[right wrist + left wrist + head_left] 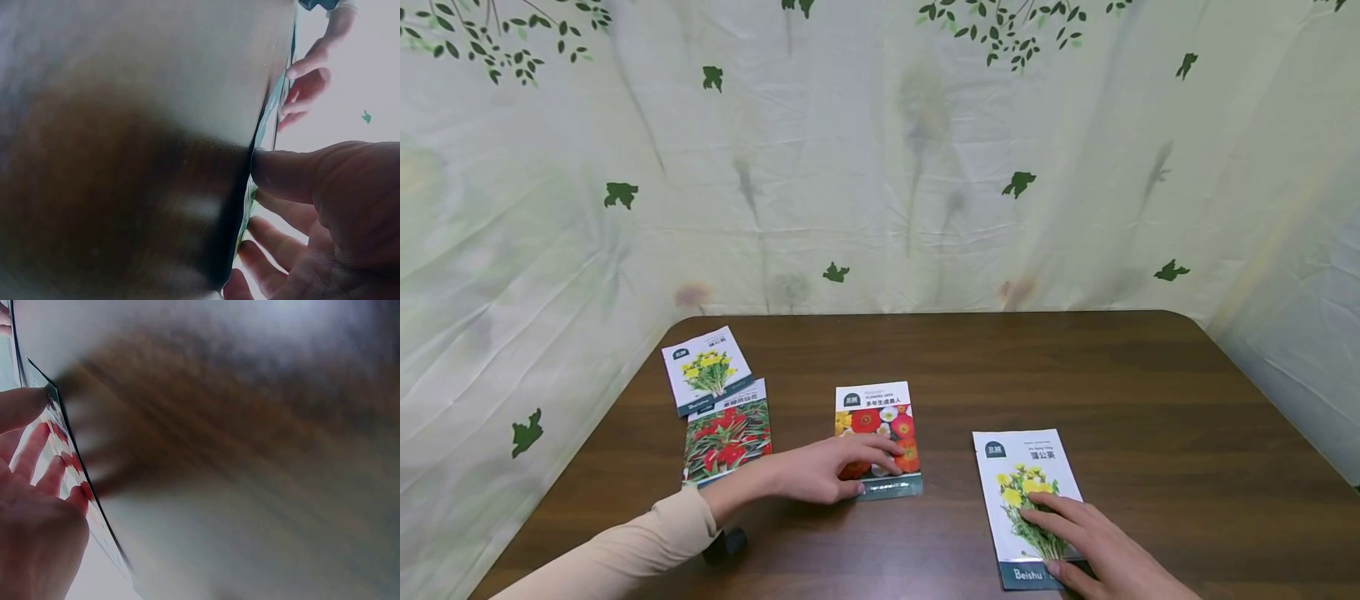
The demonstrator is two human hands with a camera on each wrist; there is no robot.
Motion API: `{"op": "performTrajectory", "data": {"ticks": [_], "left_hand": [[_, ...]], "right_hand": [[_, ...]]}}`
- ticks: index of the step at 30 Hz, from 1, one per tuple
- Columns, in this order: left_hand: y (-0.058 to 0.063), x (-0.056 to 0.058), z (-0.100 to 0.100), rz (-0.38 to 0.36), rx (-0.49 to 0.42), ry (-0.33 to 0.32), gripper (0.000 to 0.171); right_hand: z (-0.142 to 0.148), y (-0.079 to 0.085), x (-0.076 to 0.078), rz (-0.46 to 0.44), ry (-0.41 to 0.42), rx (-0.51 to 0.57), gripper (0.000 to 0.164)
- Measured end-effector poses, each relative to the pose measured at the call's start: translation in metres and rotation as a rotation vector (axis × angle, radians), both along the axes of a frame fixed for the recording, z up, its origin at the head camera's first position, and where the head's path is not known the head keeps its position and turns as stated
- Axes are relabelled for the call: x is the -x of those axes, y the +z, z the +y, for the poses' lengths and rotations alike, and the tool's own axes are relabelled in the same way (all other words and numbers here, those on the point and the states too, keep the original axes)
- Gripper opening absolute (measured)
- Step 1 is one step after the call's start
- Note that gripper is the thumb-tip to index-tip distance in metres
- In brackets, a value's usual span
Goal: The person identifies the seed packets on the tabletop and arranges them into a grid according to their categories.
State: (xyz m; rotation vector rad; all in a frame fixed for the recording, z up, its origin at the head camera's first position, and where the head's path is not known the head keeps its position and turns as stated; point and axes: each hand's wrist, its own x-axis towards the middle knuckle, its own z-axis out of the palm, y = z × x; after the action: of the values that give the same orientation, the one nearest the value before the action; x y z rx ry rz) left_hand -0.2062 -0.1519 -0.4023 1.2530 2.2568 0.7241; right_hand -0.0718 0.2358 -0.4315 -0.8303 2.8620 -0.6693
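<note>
My left hand rests on a seed packet with red, orange and white flowers at the middle of the table. Its fingertips touch the packet's face, and the thumb lies at the lower edge. In the left wrist view, the extended fingers meet the packet's printed side. On the right, my right hand touches a white packet with yellow flowers. The thumb is by its dark bottom band, the other fingers on the flower picture. The right wrist view shows the thumb against that packet's edge; its face is mostly hidden.
At the table's left lie two more packets: a white one with yellow flowers overlaps one with red flowers. The brown table ends at a pale curtain with leaf prints. A small black object is under the left forearm.
</note>
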Motion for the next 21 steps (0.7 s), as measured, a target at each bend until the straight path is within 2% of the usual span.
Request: {"op": "performTrajectory", "data": {"ticks": [21], "left_hand": [[-0.003,-0.0085,0.005,-0.006,-0.013,-0.046,0.051]], "right_hand": [[0.0005,-0.0011,0.0001,0.025,0.003,0.002,0.053]]}}
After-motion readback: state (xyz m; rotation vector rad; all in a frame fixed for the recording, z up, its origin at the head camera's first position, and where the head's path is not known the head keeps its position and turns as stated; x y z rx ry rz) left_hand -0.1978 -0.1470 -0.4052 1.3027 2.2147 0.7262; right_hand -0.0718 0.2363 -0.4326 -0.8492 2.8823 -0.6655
